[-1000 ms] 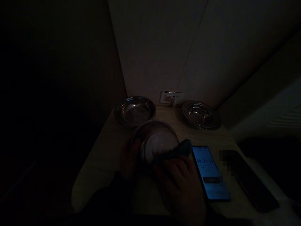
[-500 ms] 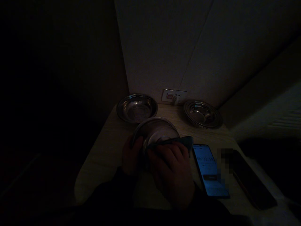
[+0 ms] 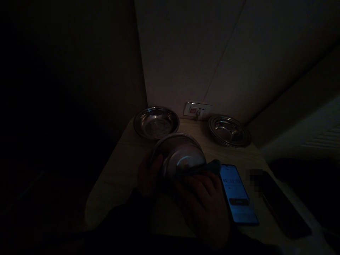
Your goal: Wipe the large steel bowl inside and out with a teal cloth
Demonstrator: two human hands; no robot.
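Note:
A shiny metal bowl (image 3: 183, 152) is tilted in front of me, its rounded underside facing up. My left hand (image 3: 149, 173) grips the bowl's left rim, thumb on the outer side. Against the lower right of the bowl, my right hand (image 3: 203, 202) presses a dark teal cloth (image 3: 214, 165), with the fingers closed over it. Part of the cloth is hidden under the fingers. Behind the held bowl, a second metal bowl (image 3: 156, 124) rests upright on the light wooden table (image 3: 117, 173). The scene is very dim.
Metal dishes (image 3: 230, 131), apparently stacked, sit at the back right. A lit phone (image 3: 237, 194) showing a timer lies right of my right hand, with a dark elongated object (image 3: 288, 209) beyond it. A wall socket (image 3: 198, 110) with a plug is behind the table.
My right hand and the cloth have slid down and right across the bowl, uncovering more of its underside. My left hand keeps its hold on the rim.

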